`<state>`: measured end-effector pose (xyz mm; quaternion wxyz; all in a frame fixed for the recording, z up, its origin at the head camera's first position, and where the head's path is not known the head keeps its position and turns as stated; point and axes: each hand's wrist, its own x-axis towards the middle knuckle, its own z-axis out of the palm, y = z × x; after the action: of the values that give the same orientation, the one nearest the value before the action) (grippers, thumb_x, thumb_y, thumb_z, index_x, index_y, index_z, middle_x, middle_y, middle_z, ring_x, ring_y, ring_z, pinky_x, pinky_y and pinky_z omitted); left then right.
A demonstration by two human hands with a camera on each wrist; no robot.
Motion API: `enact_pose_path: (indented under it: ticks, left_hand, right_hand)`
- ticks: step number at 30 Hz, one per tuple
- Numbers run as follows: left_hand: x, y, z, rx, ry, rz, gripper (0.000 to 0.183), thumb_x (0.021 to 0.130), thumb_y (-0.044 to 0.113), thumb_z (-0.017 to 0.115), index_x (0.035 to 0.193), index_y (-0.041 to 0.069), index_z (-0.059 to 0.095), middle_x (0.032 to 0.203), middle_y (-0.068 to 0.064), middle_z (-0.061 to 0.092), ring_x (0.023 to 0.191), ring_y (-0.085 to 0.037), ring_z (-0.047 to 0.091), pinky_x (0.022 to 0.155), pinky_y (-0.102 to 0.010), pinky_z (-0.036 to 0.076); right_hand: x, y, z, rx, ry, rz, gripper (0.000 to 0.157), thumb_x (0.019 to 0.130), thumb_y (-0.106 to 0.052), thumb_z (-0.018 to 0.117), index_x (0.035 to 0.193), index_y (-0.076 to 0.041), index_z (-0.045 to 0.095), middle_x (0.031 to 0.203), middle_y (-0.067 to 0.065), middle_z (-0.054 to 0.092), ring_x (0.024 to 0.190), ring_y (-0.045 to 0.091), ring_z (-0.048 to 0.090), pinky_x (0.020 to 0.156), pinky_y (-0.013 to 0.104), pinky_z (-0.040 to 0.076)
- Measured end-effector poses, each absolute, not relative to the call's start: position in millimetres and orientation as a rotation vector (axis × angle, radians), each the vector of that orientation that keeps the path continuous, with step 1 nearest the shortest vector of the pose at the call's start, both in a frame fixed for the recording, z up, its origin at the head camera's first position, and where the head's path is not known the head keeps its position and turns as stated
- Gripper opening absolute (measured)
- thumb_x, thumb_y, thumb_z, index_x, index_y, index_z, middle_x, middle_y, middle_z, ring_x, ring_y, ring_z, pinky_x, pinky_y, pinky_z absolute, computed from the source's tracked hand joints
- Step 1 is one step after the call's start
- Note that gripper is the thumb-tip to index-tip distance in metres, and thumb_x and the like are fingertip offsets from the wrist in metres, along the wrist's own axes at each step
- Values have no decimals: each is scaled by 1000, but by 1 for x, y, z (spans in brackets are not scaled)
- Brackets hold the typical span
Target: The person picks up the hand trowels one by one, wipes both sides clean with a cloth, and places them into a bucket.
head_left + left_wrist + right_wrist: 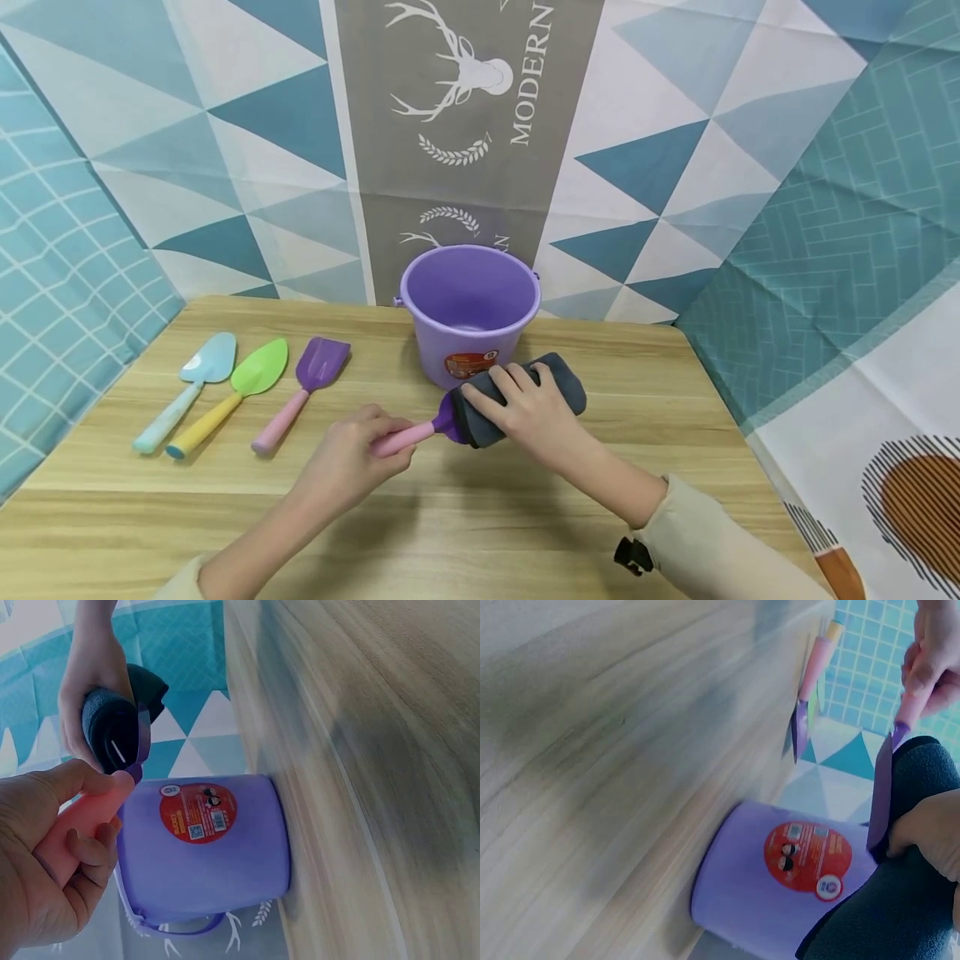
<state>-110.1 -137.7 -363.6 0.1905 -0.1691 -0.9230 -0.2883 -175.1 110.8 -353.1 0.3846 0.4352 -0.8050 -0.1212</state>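
Note:
My left hand [352, 457] grips the pink handle of a toy shovel [403, 439], its purple blade pointing right. With my right hand [538, 417] I hold a folded dark grey cloth [566, 385] against that blade, covering most of it in the head view. From the right wrist view the purple blade [882, 796] shows beside the cloth [900, 915], the thumb close to its edge. Both hands are above the table, in front of a purple bucket [429, 333] that stands upright with a red label.
Left on the wooden table [225, 533] lie a light blue shovel [212, 358], a green shovel with a yellow handle [261, 367] and another purple shovel with a pink handle [322, 362]. Patterned cloth [637, 108] hangs behind the bucket and along both sides.

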Motion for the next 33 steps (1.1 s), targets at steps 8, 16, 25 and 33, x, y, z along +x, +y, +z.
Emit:
enact_pose_path:
  ticks: [8, 16, 25, 33]
  left_hand:
    - [-109, -149, -369, -458, -2548, -900, 19, 68, 11, 78, 87, 13, 75, 72, 11, 61, 65, 0, 50, 58, -17, 46]
    - [-109, -153, -371, -442, -2510, -1022, 20, 70, 9, 78, 89, 16, 74, 77, 10, 65, 68, 1, 52, 58, -18, 47]
    - [-110, -146, -373, -366, -2421, -1138, 20, 72, 10, 78, 91, 16, 72, 80, 9, 64, 68, 0, 51, 57, -18, 46]
    - [-110, -130, -373, -304, -2318, -1368, 22, 75, 14, 78, 95, 18, 71, 79, 7, 60, 71, -3, 53, 56, -19, 46]
  right_hand:
    - [-183, 133, -349, 1064, -2216, -194, 52, 79, -17, 73, 127, -27, 56, 112, 10, 59, 99, 26, 59, 72, 46, 51]
    - [-190, 150, -347, 958, -2422, 281, 69, 67, -2, 79, 128, -24, 55, 114, 15, 59, 99, 34, 60, 76, 50, 51]
    - [-193, 149, -348, 674, -2522, 1049, 57, 75, -2, 73, 128, -16, 56, 120, 11, 61, 109, 28, 56, 89, 48, 46]
    - [-184, 132, -344, 451, -2475, 1491, 51, 79, -9, 72, 127, -13, 55, 117, 13, 63, 103, 27, 59, 88, 43, 47]
